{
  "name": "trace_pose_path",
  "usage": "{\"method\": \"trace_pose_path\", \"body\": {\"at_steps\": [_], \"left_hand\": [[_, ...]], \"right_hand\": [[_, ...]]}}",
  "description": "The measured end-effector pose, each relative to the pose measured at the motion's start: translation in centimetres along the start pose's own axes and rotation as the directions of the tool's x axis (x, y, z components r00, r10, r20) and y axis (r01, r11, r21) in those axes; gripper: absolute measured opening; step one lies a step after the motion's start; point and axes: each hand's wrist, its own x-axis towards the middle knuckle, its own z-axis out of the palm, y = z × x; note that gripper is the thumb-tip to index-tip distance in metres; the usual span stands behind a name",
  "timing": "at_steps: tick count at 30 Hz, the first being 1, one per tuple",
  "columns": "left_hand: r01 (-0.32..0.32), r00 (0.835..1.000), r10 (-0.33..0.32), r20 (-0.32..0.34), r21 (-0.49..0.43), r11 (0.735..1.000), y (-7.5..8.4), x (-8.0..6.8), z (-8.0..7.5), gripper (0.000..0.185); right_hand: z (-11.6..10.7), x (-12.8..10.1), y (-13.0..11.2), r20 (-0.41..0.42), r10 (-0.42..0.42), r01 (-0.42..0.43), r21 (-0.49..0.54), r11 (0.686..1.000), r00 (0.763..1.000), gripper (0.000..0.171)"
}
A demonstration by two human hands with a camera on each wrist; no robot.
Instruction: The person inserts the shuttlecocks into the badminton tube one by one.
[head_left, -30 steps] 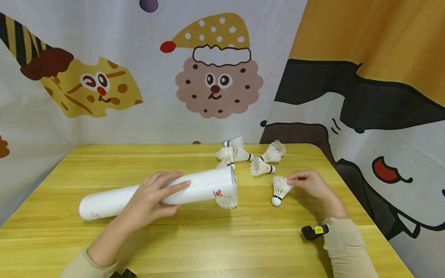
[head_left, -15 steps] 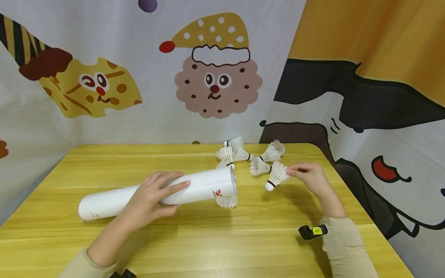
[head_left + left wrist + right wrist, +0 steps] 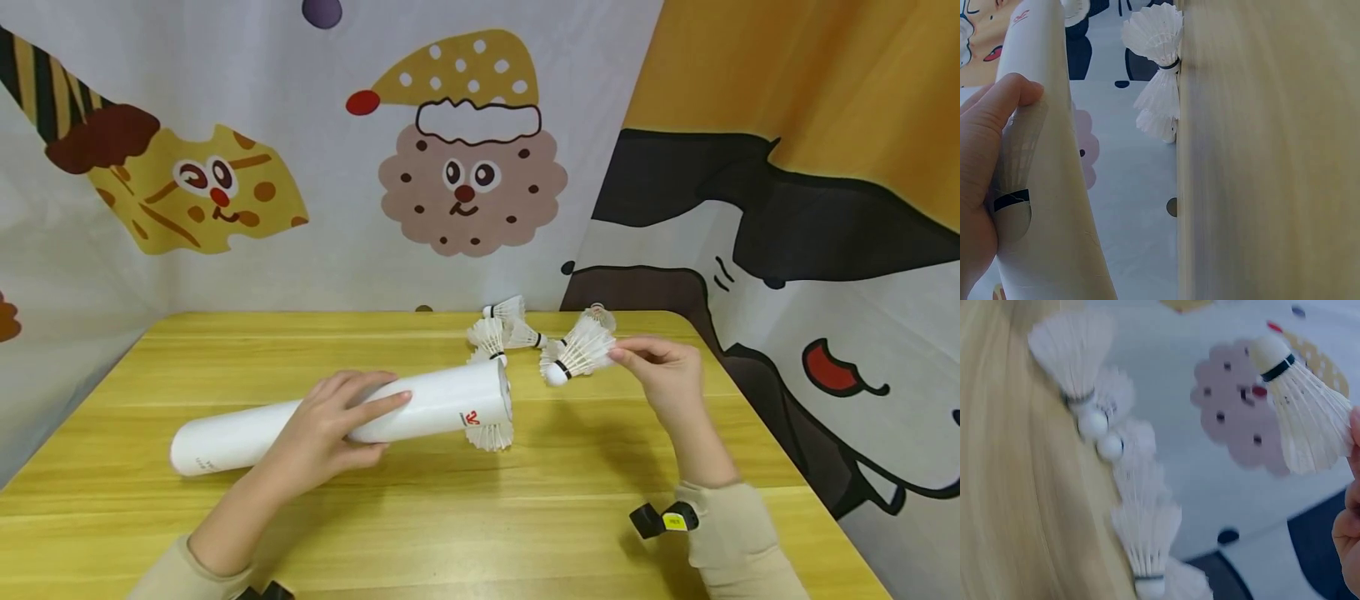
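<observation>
My right hand (image 3: 663, 371) has lifted its pinched shuttlecock (image 3: 576, 354) leftward toward the tube (image 3: 345, 414), probably empty, that my left hand (image 3: 330, 429) grips.

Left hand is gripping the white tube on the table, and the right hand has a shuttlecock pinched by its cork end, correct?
Not by the cork. The right hand pinches the shuttlecock by its feather skirt, cork pointing away, as the head view shows. The left hand does grip the white tube.

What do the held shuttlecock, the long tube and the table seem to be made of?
Shuttlecock: white feather skirt, ribs visible in the right wrist view; smooth pale rounded tip, perhaps cork or foam, with a black band.
Tube: matte white, likely thin plastic or card; the left wrist view shows a shuttlecock's outline through its wall.
Table: yellow wood-grain surface, possibly laminate.
</observation>
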Motion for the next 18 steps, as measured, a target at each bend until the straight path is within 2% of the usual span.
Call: {"method": "trace_pose_path", "body": {"at_steps": [4,10,13,18], "left_hand": [[0.002,1.0,-0.002,0.002,0.005,1.0,0.0,0.0,0.0,0.061],[0.014,1.0,-0.014,0.011,0.008,1.0,0.0,-0.1,0.0,0.064],[0.013,1.0,-0.013,0.01,0.009,1.0,0.0,-0.1,0.0,0.064],[0.005,1.0,-0.005,0.004,0.008,1.0,0.1,-0.1,0.0,0.062]], "right_hand": [[1.7,-0.7,-1.1,0.017,-0.117,0.114,0.1,0.988,0.993,0.006],[4.1,-1.9,-2.1,0.027,-0.252,0.245,0.153,0.957,0.967,0.005],[5.0,-2.4,-2.3,0.031,-0.292,0.281,0.183,0.942,0.956,0.007],[6.1,-3.2,-2.3,0.054,-0.303,0.289,0.184,0.94,0.952,0.008]]}}
